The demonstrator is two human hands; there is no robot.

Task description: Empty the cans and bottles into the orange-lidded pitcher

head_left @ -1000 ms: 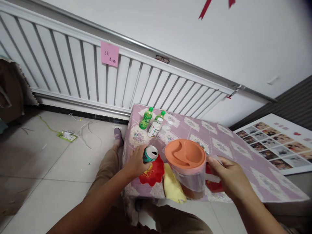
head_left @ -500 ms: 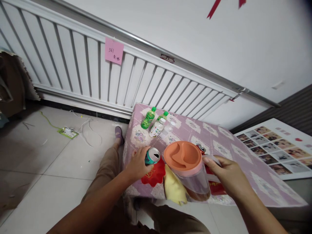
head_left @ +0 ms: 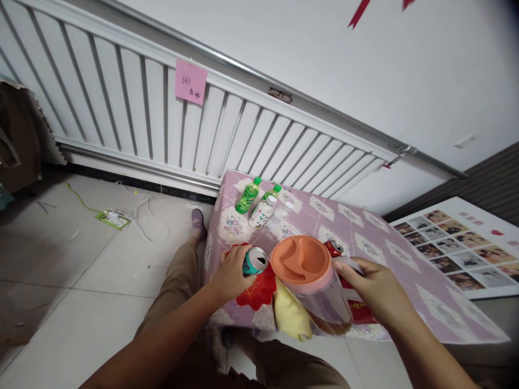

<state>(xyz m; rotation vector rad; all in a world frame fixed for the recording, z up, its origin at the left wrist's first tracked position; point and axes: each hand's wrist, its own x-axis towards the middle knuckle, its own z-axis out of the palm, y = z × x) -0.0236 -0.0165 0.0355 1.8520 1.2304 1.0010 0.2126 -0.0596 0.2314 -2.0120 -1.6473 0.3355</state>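
My left hand [head_left: 232,274] is wrapped round a teal drink can [head_left: 255,261], whose opened top tilts toward me. Beneath the can, a red scalloped dish [head_left: 258,292] lies on the table. My right hand [head_left: 373,286] grips the handle of a clear plastic pitcher [head_left: 324,307] with an orange lid [head_left: 302,259]. Some brown content shows low in the pitcher. Between dish and pitcher a yellow cloth [head_left: 292,316] hangs toward the table's front edge. Just behind the pitcher is a red can [head_left: 334,248]; part of a red packet [head_left: 360,310] shows behind the handle.
Green-capped bottles [head_left: 248,195], a white bottle [head_left: 263,212] and a clear bottle [head_left: 280,216] stand at the table's far left. The flowered tablecloth [head_left: 348,216] reaches a white radiator [head_left: 227,127]. A photo board [head_left: 462,243] leans at right; a power strip [head_left: 112,219] lies on the floor.
The pitcher's lid has shifted slightly left, and more of the red can shows behind it. Both hands keep their holds. The view has moved only a little.
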